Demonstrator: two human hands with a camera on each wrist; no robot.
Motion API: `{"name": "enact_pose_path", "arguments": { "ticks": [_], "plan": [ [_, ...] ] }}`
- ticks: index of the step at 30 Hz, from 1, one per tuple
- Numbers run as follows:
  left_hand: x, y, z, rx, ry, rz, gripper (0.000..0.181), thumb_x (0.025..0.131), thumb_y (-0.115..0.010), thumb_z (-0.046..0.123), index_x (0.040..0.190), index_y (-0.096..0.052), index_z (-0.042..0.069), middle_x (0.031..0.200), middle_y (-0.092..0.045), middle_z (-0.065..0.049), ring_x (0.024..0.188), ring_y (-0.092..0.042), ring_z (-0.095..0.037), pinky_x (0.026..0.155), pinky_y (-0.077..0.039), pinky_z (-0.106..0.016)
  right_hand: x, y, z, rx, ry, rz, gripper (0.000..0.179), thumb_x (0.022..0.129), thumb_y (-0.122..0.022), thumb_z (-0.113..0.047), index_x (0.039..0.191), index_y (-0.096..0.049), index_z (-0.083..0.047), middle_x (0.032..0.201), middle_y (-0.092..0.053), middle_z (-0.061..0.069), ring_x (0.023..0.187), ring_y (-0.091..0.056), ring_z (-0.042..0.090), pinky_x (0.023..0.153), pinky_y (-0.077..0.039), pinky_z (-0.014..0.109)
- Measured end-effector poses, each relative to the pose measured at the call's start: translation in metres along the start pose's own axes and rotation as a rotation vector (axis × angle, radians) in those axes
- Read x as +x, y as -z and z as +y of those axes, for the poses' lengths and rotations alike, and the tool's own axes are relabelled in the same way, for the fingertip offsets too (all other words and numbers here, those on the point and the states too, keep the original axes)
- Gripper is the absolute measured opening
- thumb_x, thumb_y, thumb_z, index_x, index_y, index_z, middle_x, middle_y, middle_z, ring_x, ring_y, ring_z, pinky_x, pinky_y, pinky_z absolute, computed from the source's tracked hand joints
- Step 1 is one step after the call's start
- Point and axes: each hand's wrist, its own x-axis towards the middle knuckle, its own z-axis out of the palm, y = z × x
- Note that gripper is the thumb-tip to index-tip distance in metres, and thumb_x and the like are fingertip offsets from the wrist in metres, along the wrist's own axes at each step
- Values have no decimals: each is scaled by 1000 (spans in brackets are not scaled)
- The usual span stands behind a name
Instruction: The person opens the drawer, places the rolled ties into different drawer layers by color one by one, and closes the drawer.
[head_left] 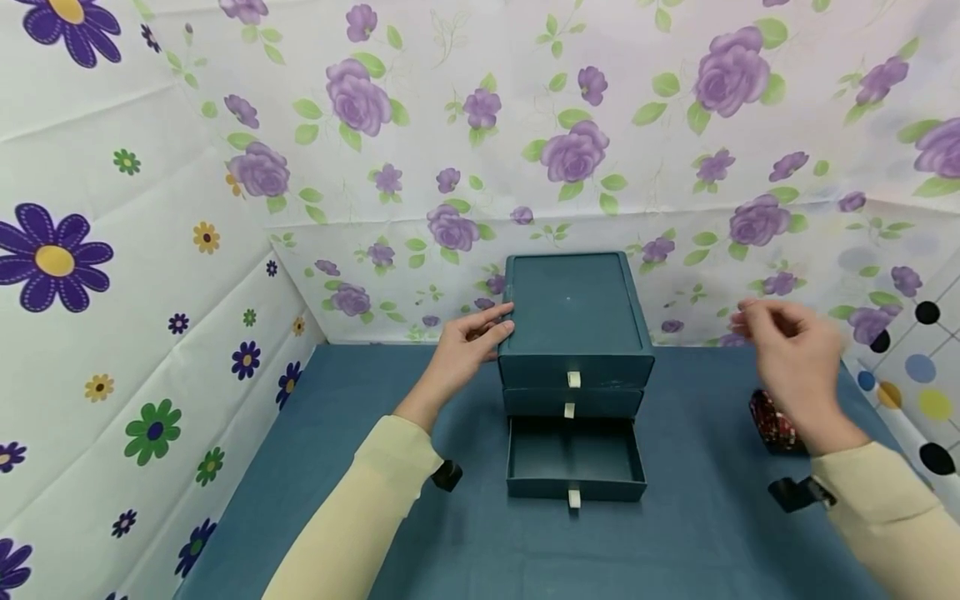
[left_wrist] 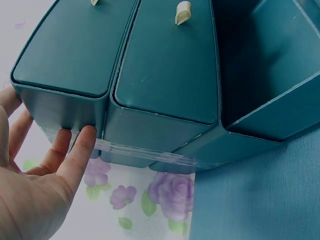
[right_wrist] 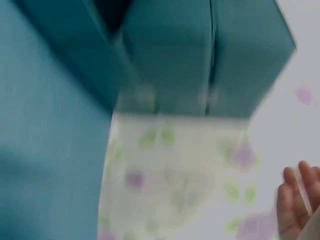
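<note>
A dark teal chest of three small drawers [head_left: 573,304] stands on the blue-covered table. Its bottom drawer [head_left: 577,487] is pulled out and shows nothing inside; the upper two sit closed, each with a cream loop tab. My left hand [head_left: 468,342] touches the chest's left side near the top; in the left wrist view, the fingertips [left_wrist: 87,134] press against that side wall. Off to the right, apart from the chest, my right hand [head_left: 798,354] hovers with loosely bent fingers and no visible object in it. Only part of that hand [right_wrist: 300,200] appears in the blurred right wrist view.
A small dark red patterned item [head_left: 776,425] lies on the table [head_left: 705,533], partly behind the right wrist. Floral sheets [head_left: 480,150] hang at the back and left, and a dotted sheet [head_left: 930,375] at the right. Clear tape [left_wrist: 150,153] runs round the chest.
</note>
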Motion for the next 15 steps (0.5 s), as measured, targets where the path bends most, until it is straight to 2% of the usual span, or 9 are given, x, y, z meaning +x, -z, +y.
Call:
{"name": "enact_pose_path", "arguments": {
  "ticks": [3,5,8,10,12,15],
  "plan": [
    [0,0,1,-2,0,-3,44,93,-57,36,136,-52,26,117,-59,-5,110,-56,-18,88,-53,-39,20,25,30,-141,-222,-33,40,91,-51,-48,116,-68,-22,84,-62,-25,76,-56,-8,56,-43,17],
    [0,0,1,-4,1,-5,44,93,-57,36,136,-52,26,116,-59,-5,109,-57,-17,88,-53,-39,28,37,51,-243,-331,-41,49,91,-47,-52,125,-62,-21,94,-60,-19,79,-53,-2,59,-42,25],
    [1,0,1,-8,5,-9,44,93,-57,36,135,-52,26,116,-60,-5,109,-57,-17,87,-53,-39,32,49,81,-364,-451,-78,63,92,-40,-54,138,-48,-11,120,-58,5,97,-54,23,69,-44,39],
    [1,0,1,-11,9,-6,44,93,-57,37,135,-52,27,115,-60,-4,109,-57,-17,87,-53,-39,31,54,97,-419,-510,-110,71,93,-35,-54,144,-37,-4,136,-46,22,110,-48,41,75,-43,51],
    [1,1,0,-14,8,-3,44,93,-57,37,135,-52,27,115,-60,-4,109,-57,-17,87,-53,-39,29,60,111,-459,-565,-174,79,93,-32,-57,146,-28,1,143,-34,30,121,-39,49,81,-41,59],
    [1,1,-1,-17,5,3,43,93,-58,36,135,-53,27,114,-60,-4,107,-57,-17,87,-53,-39,27,67,126,-512,-630,-291,92,90,-34,-63,146,-17,8,147,-21,34,125,-32,54,87,-39,64]
  ]
}}
